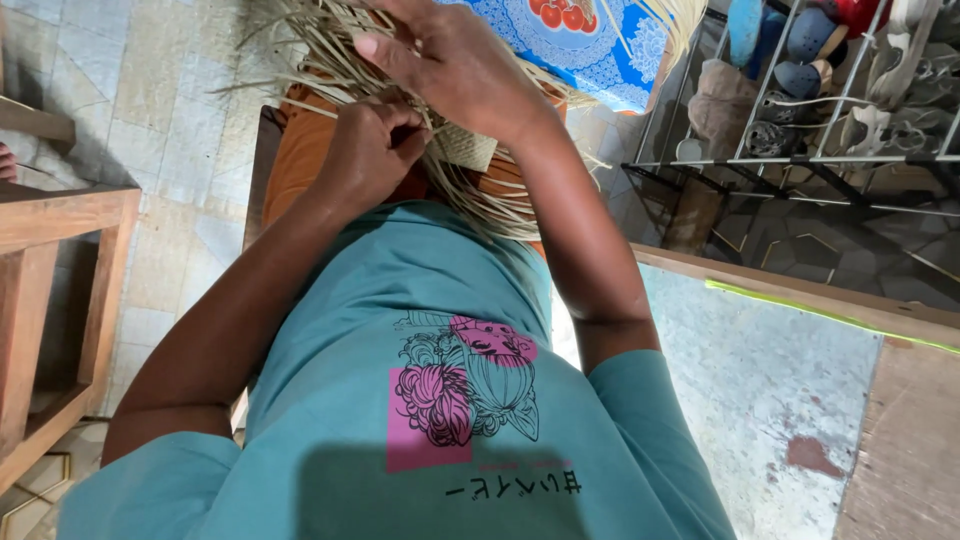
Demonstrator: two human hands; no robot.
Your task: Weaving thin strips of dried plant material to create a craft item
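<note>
Hands work on a bunch of dry straw strips (330,50) over the person's lap. Left hand (372,150) is curled into a fist, and its fingers (395,118) are squeezed shut on a few thin strips, just beside a small woven straw piece (465,148). Right hand (455,65) sits above the left one, touching it, with its fingers close together and pressed flat on the loose strips; its thumb (385,50) sticks out toward the pale floor tiles (150,90). Loose strip ends fan out past the fingertips of both hands. Beyond the right fingers lies a blue patterned cloth (590,45). Off to the right side, well apart from the fingers, a metal rack (800,160) holds shoes (800,75). A wooden frame (60,215) stands far out on the left side.
</note>
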